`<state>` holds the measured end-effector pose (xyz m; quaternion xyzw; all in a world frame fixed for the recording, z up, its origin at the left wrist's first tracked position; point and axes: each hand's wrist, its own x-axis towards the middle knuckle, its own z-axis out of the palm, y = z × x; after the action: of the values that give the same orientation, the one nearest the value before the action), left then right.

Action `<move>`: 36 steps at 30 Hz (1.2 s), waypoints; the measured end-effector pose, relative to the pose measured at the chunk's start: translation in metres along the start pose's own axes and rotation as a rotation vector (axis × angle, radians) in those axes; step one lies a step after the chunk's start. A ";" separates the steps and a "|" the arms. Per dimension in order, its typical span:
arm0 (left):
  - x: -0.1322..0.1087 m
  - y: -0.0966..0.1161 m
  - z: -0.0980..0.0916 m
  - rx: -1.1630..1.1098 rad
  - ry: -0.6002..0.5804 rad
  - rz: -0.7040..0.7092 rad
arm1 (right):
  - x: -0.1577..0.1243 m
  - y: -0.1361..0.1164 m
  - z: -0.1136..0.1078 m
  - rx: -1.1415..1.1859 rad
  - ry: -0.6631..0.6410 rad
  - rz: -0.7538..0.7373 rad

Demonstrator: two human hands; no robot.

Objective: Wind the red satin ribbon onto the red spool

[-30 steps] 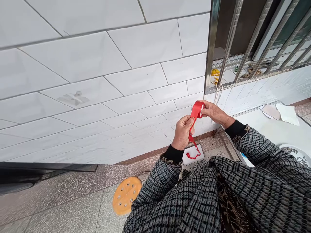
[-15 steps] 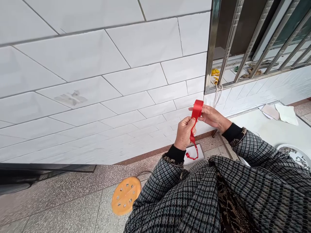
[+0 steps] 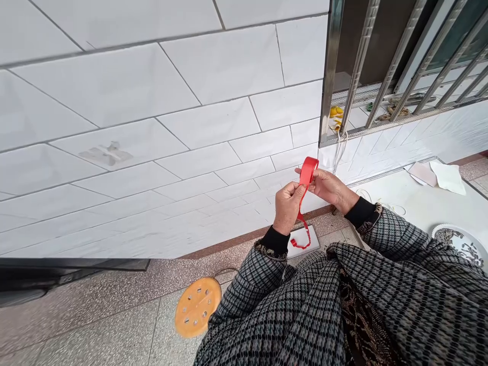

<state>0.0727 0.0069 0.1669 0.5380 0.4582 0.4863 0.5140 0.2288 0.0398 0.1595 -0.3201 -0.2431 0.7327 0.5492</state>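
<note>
A roll of red ribbon [image 3: 308, 171] is up in front of the tiled wall, between my two hands. My left hand [image 3: 287, 204] is closed, with thumb and fingers pinching the flat band just below the roll. From the right, my right hand [image 3: 327, 187] holds the roll, its fingers passing through or behind it; some of them are hidden by the ribbon. Below my left hand a narrow, crinkled tail of the ribbon [image 3: 306, 236] hangs down in a curl. Behind that tail lies a white square panel [image 3: 313, 235] on the floor.
White wall tiles [image 3: 152, 152] fill the left side. Metal window bars [image 3: 360, 66] stand at upper right, with a yellow item [image 3: 336, 112] on the sill. A white table [image 3: 404, 213] at right bears papers [image 3: 448, 178] and a plate [image 3: 438, 230]. An orange round seat [image 3: 197, 307] stands below left.
The view has shifted slightly. Both hands stay on the red ribbon, and my left fingers have turned a little at the band. The right forearm sits slightly further left.
</note>
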 end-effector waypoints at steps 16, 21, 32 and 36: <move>0.001 0.004 0.011 -0.167 0.091 -0.049 | -0.004 0.006 0.005 0.054 -0.139 0.151; -0.002 0.005 0.011 -0.379 -0.022 -0.196 | -0.005 0.006 0.006 0.094 -0.135 0.166; 0.003 0.011 0.001 -0.239 -0.061 -0.128 | -0.002 0.012 0.001 0.095 -0.198 0.180; 0.007 0.015 -0.005 -0.235 -0.084 -0.088 | -0.004 0.016 0.004 0.154 -0.221 0.219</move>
<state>0.0678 0.0133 0.1820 0.4732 0.3994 0.4907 0.6130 0.2165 0.0314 0.1517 -0.2191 -0.2086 0.8354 0.4588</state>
